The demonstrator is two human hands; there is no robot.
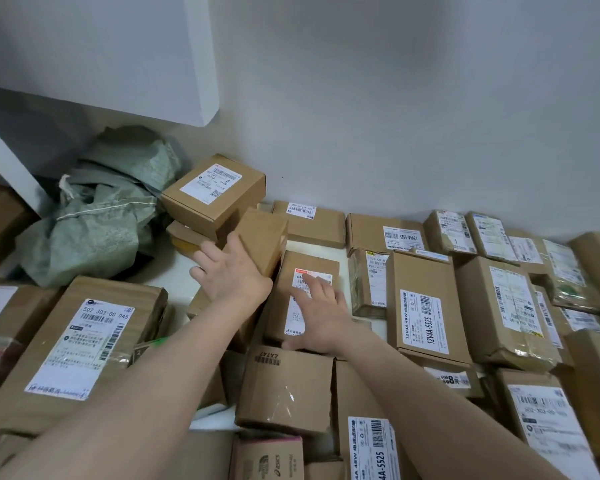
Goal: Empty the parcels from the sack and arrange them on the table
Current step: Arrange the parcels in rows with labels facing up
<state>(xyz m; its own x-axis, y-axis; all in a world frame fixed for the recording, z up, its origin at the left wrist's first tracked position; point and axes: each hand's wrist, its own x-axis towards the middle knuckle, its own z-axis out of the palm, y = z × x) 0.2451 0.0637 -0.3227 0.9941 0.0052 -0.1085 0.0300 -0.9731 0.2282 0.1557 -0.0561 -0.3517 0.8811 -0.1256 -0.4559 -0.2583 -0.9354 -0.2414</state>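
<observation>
White table (174, 278) against a white wall, crowded with cardboard parcels. Plain brown box (265, 237) stands tilted at far centre, long axis roughly near-to-far. My left hand (232, 271) lies against its left face, fingers fairly straight, thumb hidden: grip or push, cannot tell. My right hand (321, 317) rests flat, fingers spread, on the labelled parcel (312, 263) just nearer. Green woven sack (97, 216) slumps far left. Left hand is nearer the box.

Brown cardboard parcels (426, 303), white barcoded labels (80, 344), pale green woven sack (101, 216), white table (174, 275)
</observation>
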